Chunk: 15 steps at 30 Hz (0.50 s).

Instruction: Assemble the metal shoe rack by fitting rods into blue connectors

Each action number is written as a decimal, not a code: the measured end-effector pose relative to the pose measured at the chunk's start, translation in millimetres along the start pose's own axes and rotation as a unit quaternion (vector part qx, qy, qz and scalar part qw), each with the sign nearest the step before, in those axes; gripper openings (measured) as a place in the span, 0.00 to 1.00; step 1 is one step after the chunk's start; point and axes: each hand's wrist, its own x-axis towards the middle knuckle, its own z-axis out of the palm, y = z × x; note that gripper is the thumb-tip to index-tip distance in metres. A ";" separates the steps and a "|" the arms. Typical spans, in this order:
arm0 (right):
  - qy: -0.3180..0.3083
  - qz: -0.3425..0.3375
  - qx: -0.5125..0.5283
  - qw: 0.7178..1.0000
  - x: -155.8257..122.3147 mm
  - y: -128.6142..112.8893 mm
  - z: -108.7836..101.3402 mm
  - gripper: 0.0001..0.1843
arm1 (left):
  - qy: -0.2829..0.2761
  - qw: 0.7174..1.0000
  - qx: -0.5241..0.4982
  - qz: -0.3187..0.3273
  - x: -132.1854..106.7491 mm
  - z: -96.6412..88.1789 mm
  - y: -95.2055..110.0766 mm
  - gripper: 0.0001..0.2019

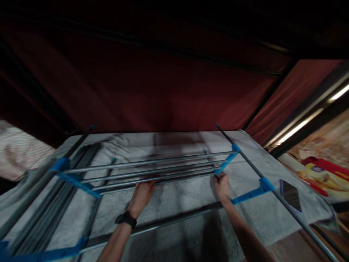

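Note:
A rack of grey metal rods [152, 167] joined by blue plastic connectors lies over a grey towel-covered surface [177, 196]. My left hand [141, 194], with a black watch on its wrist, has its fingers curled round the nearest rod of the shelf section. My right hand [222, 185] grips the rod's end at the blue connector [226, 162] on the right. A long side rod [275, 193] runs diagonally at the right with another blue connector [259, 189] on it.
A bundle of loose grey rods [54, 189] lies at the left. A dark phone [291, 194] rests on the towel at the right. Red curtain [163, 91] hangs behind. A red and yellow package [324, 174] sits at far right, striped cloth [19, 153] at far left.

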 end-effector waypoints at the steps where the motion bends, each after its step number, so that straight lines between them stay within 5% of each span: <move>1: -0.008 0.004 -0.008 1.000 -3.1 -1.3 -4.2 0.16 | -0.006 1.000 -0.005 -0.002 -2.1 -1.0 3.2 0.20; 8: -0.137 -0.083 -0.158 0.974 1.5 3.1 -13.2 0.27 | -0.014 1.000 -0.024 -0.013 -8.2 -2.1 8.5 0.18; 15: -0.139 -0.111 -0.215 0.960 10.5 21.3 -5.9 0.31 | -0.019 1.000 -0.017 -0.016 -13.8 1.2 9.3 0.19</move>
